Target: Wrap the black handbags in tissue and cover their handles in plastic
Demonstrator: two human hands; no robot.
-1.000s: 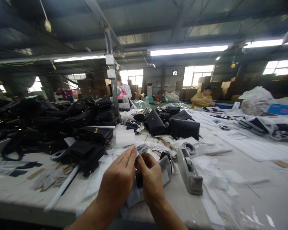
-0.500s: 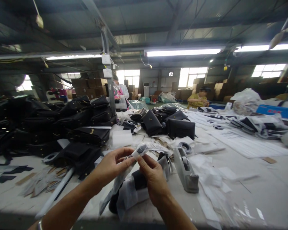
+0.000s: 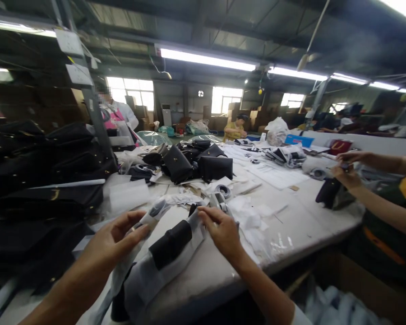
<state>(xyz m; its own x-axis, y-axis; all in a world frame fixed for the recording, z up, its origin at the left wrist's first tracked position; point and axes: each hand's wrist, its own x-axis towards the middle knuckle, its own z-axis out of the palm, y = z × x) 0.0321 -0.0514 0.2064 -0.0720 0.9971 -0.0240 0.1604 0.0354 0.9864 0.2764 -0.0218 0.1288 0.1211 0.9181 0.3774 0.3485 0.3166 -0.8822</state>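
Note:
My left hand [image 3: 118,239] has its thumb and fingers closed round a strap [image 3: 157,210] wrapped in thin whitish film. Below and between my hands lies a black bag [image 3: 171,246], partly covered by white tissue-like wrapping [image 3: 149,280]. At the bag's far right end, my right hand [image 3: 223,232] pinches the edge of this wrapping between thumb and fingertips. A grey tape dispenser [image 3: 218,201] stands just behind my right hand, which hides much of it.
Black bags are piled high at the left [image 3: 64,158], and more black bags [image 3: 216,168] lie mid-table. Loose white paper [image 3: 246,221] and a tape roll [image 3: 222,191] lie around. At the right, a co-worker's hands [image 3: 350,171] hold a dark item. A box stands below the table's edge.
The view has turned right, bringing a co-worker into sight. My hands have drawn apart: the right has left the strap and taken hold of the bag's wrapping, while the left keeps the strap.

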